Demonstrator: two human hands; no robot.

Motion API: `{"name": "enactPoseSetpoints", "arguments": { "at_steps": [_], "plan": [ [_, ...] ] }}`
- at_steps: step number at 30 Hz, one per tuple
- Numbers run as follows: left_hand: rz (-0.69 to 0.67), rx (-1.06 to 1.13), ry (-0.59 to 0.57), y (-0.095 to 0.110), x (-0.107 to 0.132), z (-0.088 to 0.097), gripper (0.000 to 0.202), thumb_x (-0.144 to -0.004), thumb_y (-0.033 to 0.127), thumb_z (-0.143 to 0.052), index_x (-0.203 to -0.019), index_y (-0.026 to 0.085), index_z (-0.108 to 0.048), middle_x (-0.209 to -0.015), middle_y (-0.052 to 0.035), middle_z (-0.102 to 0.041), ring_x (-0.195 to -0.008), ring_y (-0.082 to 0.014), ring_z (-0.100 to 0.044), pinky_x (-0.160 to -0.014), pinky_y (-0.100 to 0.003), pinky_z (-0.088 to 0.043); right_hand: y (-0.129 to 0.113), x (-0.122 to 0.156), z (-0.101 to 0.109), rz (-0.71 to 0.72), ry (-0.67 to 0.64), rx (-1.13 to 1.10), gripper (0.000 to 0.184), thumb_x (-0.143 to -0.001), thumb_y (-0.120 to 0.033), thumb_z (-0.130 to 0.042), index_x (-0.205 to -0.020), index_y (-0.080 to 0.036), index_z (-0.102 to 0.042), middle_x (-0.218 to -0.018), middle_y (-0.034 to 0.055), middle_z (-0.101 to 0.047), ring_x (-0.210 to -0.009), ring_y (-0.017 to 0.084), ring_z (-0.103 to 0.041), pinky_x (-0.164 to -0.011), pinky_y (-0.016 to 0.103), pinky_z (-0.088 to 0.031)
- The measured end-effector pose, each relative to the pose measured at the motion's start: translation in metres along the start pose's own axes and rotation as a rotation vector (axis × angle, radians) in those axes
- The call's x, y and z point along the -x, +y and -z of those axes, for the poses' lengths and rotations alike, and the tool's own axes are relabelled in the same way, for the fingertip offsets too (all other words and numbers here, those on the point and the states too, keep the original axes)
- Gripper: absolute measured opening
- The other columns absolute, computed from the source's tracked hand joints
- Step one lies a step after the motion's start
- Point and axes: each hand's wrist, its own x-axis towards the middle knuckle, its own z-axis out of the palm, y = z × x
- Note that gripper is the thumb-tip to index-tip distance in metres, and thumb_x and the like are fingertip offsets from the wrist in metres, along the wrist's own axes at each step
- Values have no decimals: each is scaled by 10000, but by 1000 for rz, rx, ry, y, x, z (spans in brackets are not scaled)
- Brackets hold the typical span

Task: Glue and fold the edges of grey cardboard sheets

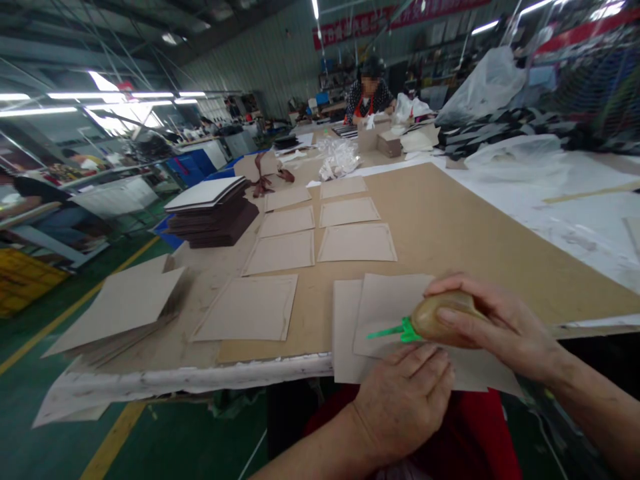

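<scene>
My right hand (495, 327) is wrapped round a squeezable amber glue bottle (445, 317), tipped on its side. Its green nozzle (385, 331) points left, low over a beige board sheet (390, 293). This sheet overlaps another beige board (345, 333) at the table's front edge, and both reach past that edge. Across the near part of the sheets lies my left hand (410, 393), palm down, fingers extended close together just below the nozzle; its thumb is hard to make out.
Beige panels (280, 250) with lines along their edges lie in two columns. Left of them stand a dark brown stack with a white top (215, 213) and a loose beige pile (125, 300) at the corner. Crumpled clear plastic (340, 159) and a co-worker (369, 97) are farther back.
</scene>
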Motion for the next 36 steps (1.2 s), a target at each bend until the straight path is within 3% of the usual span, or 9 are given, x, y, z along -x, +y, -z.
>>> {"name": "enactPoseSetpoints", "arguments": {
  "at_steps": [3, 6, 11, 16, 20, 26, 36],
  "plan": [
    [16, -5, 36, 2, 1, -2, 284, -990, 227, -480, -1209, 137, -637, -1292, -31, -652, -1257, -181, -537, -1131, -313, -398, -6, -10, -12, 197, -64, 148, 202, -912, -368, -603, -1076, -254, -629, -1012, 40, -669, -924, 205, -630, -785, 319, -495],
    [14, -2, 34, 4, 2, -4, 289, -989, 221, -476, -1211, 133, -638, -1291, -45, -651, -1240, -190, -549, -1101, -319, -426, -15, -15, -17, 287, -118, 202, 158, -933, -307, -566, -1070, -238, -600, -988, 32, -643, -899, 179, -614, -778, 297, -484],
    [15, -4, -6, 4, 2, -2, 318, -989, 240, -481, -1259, 132, -611, -1290, -46, -649, -1218, -197, -564, -1068, -327, -454, -30, -18, -20, 309, -221, 233, 144, -949, -332, -533, -1021, -225, -596, -911, 19, -614, -811, 160, -587, -701, 282, -468],
    [-6, -38, 36, 3, 2, -1, 296, -985, 236, -492, -1214, 123, -642, -1302, -62, -651, -1262, -194, -542, -1079, -300, -436, -35, -24, -17, 298, -137, 315, 119, -926, -312, -540, -971, -219, -599, -898, 18, -623, -805, 167, -585, -719, 297, -456],
    [-7, -37, 45, 3, 2, -3, 296, -991, 238, -482, -1217, 137, -644, -1301, -43, -656, -1274, -189, -535, -1093, -303, -426, -35, -29, -15, 235, -227, 338, 125, -924, -321, -532, -964, -223, -599, -922, 19, -634, -830, 174, -592, -743, 305, -453],
    [0, -53, 25, 2, 2, 1, 308, -993, 249, -474, -1235, 148, -637, -1331, -26, -643, -1254, -173, -550, -1096, -287, -430, -15, -58, -14, 139, -20, 475, 169, -904, -349, -535, -956, -204, -605, -949, 48, -643, -830, 210, -606, -762, 345, -442],
    [-4, -58, 17, -1, 0, 4, 319, -1000, 272, -463, -1250, 159, -626, -1323, 5, -649, -1258, -152, -542, -1104, -256, -417, -3, -81, -12, 75, 70, 545, 222, -900, -366, -515, -987, -182, -603, -1025, 88, -665, -890, 237, -619, -794, 357, -441]
  ]
}}
